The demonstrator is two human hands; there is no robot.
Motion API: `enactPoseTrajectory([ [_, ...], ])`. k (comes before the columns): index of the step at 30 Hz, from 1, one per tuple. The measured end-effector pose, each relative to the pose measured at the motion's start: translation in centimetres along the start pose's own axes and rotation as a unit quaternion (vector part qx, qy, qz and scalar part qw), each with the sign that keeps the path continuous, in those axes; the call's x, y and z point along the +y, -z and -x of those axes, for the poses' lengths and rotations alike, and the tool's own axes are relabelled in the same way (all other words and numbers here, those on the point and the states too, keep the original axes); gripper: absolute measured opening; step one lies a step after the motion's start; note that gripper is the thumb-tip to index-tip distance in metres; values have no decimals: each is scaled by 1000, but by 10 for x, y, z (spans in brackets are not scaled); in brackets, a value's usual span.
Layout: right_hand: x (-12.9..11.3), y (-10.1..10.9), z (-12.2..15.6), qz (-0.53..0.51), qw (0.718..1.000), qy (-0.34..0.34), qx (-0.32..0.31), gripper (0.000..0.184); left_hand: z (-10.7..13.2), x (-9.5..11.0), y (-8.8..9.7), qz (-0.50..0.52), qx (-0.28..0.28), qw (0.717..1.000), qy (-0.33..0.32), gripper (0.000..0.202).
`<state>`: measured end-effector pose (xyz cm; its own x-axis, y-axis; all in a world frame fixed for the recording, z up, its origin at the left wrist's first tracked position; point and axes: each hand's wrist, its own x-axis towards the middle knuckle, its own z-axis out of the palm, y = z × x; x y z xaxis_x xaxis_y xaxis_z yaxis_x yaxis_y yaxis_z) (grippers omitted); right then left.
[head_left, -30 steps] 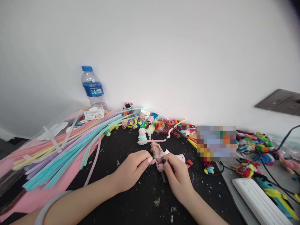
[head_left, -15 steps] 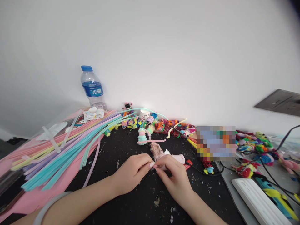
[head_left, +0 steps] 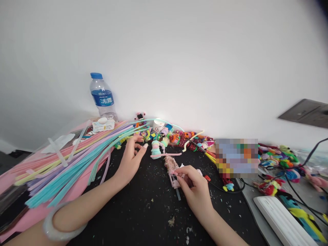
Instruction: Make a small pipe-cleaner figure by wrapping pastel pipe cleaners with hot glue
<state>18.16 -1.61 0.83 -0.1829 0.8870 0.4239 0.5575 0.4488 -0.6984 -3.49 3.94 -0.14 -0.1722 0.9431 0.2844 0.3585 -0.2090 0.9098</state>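
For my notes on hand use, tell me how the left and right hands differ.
The left hand is loosely curled with nothing visibly held; the right hand pinches a small pink piece. The left hand's arm wears a pale bangle; the right hand's arm shows none. Both are ungloved, over the black surface.

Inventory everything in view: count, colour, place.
wall: one, white, back
bottle: one, clear and blue, back left
box: one, white, before bottle
fuzzy sticks: many, pastel, left
sheet: one, pink, under sticks
cup: one, white, back middle
fuzzy figures: many, multicoloured, back and right
tool: one, pink, centre, partly hidden
tabletop: one, black, centre
scraps: many, pale, on tabletop
block: one, white, front right
cables: several, black, right
socket: one, grey, right wall
bracelet: one, pale, left forearm
left hand: one, centre left, open
right hand: one, centre, pinching pink piece
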Motion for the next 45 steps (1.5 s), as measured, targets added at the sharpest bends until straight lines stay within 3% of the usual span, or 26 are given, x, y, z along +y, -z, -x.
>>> enactPoseTrajectory([
  [5,0,-1,0,11,1000,6,12,11,-18,-8,-7,-22,-86,995,44,31],
  [11,-1,0,-1,16,1000,4,14,11,-18,-5,-15,-9,-144,988,54,39],
  [20,4,5,-33,1,999,-26,27,15,-8,-2,-19,86,-214,973,0,34],
  [28,1,-9,-79,37,999,18,19,17,-7,-3,-18,76,-224,971,-21,31],
  [39,-5,-8,-87,139,984,70,-85,20,-7,-5,-19,59,-221,972,-51,34],
  [45,-2,-8,-90,135,985,77,-69,17,-6,-2,-17,28,-223,971,-85,39],
])
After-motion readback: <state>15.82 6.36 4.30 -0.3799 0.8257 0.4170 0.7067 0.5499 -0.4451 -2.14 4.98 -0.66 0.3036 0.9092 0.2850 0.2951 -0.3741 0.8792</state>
